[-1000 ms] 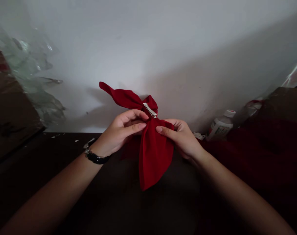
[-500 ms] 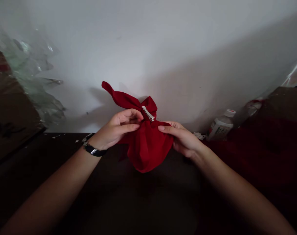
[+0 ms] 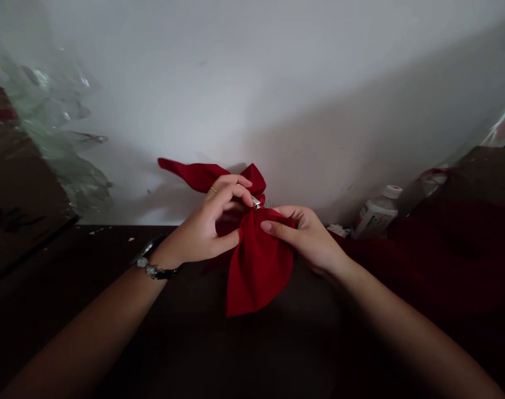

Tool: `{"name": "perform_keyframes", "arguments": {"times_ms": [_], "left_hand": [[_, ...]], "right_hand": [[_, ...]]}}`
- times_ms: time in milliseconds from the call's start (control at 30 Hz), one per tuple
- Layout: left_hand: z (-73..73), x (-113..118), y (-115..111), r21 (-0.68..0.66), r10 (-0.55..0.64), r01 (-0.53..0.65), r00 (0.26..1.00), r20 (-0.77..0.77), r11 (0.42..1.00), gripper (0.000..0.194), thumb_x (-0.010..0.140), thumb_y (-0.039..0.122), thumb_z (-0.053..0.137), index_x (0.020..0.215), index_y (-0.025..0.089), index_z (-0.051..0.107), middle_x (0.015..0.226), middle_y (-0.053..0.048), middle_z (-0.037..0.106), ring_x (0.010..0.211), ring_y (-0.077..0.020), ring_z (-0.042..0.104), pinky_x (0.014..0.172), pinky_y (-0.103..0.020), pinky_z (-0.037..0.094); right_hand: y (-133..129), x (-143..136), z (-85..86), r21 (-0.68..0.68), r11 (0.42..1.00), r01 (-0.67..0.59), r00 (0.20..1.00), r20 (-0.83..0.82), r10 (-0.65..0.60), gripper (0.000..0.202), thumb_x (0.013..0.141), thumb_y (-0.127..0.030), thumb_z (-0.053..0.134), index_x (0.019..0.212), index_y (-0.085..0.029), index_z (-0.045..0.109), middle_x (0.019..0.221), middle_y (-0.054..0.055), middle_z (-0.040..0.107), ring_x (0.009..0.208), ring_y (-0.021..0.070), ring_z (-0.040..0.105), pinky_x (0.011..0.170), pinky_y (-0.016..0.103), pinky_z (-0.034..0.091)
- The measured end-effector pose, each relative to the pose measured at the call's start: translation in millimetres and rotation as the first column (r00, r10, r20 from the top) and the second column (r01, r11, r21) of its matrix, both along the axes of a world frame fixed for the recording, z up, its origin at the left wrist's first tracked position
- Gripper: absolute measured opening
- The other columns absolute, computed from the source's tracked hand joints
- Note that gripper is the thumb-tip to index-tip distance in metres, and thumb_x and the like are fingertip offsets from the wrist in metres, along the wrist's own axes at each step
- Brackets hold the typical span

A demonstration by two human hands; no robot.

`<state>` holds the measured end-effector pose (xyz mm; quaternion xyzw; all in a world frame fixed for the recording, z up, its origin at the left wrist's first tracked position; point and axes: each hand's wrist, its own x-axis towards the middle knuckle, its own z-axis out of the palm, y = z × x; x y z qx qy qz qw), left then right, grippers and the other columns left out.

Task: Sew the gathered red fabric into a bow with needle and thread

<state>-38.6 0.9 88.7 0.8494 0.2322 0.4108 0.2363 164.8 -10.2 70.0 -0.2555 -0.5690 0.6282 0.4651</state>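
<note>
A red fabric bow (image 3: 260,260) with a silver metal hair clip (image 3: 256,203) at its knot is held up between my two hands. My left hand (image 3: 217,221) has its fingers curled over the clip, covering most of it, while its thumb rests at the edge of the fabric below. On the other side, my right hand (image 3: 308,235) pinches the bow's cloth between thumb and fingers just under the clip. One tail points out to the upper left behind my left fingers; another loop hangs downward and fans out.
A white-capped plastic bottle (image 3: 377,213) stands against the pale wall (image 3: 277,83) at right, near dark red cloth (image 3: 447,255). Clear plastic wrapping (image 3: 73,144) and a cardboard box (image 3: 19,194) are at left. White scraps lie on the dark table (image 3: 219,343).
My left hand has moved right and up onto the clip, covering most of it. The lower loop of the bow has spread open and hangs lower; the upper-left tail has dropped.
</note>
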Motion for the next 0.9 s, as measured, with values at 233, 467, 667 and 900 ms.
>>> {"name": "perform_keyframes", "arguments": {"times_ms": [233,467,667,900], "left_hand": [[-1.2,-0.6,6.5,-0.083,-0.076,0.078,0.997,0.019,0.994,0.039,0.080,0.012,0.064,0.115,0.024,0.052,0.127,-0.010,0.043,0.106,-0.0200,0.059,0.086,-0.029,0.057],[-4.1,1.0,7.9,0.157,0.075,-0.078,0.997,0.020,0.985,0.033,0.075,0.010,0.068,0.103,0.022,0.057,0.116,-0.007,0.047,0.103,-0.0192,0.057,0.082,-0.029,0.057],[-7.4,5.3,7.6,0.366,0.249,-0.244,0.968,0.036,0.898,0.030,0.071,0.007,0.067,0.096,0.021,0.055,0.110,-0.007,0.050,0.101,-0.0212,0.057,0.084,-0.034,0.052],[-5.1,6.8,4.8,0.469,0.358,-0.336,0.933,0.045,0.817,0.038,0.080,0.016,0.065,0.116,0.025,0.056,0.125,-0.008,0.055,0.114,-0.0240,0.053,0.089,-0.036,0.051]], "right_hand": [[4.3,-0.7,-4.1,0.119,0.992,0.047,0.992,0.108,-0.060,0.014,0.076,-0.029,0.072,0.085,-0.018,0.074,0.077,0.001,0.072,0.066,0.0111,0.064,0.065,0.024,0.053],[6.2,2.9,-0.2,0.148,0.983,0.110,0.975,0.176,-0.135,0.012,0.072,-0.028,0.075,0.080,-0.018,0.075,0.075,0.001,0.072,0.064,0.0110,0.064,0.062,0.023,0.051],[2.7,-1.2,-1.1,0.178,0.969,0.172,0.968,0.150,-0.199,0.012,0.071,-0.029,0.076,0.076,-0.018,0.074,0.071,0.000,0.070,0.060,0.0099,0.060,0.059,0.022,0.049],[-5.6,-7.2,2.2,0.267,0.933,0.240,0.951,0.126,-0.281,0.016,0.072,-0.030,0.074,0.066,-0.017,0.067,0.067,0.000,0.066,0.058,0.0102,0.055,0.057,0.022,0.047]]}}
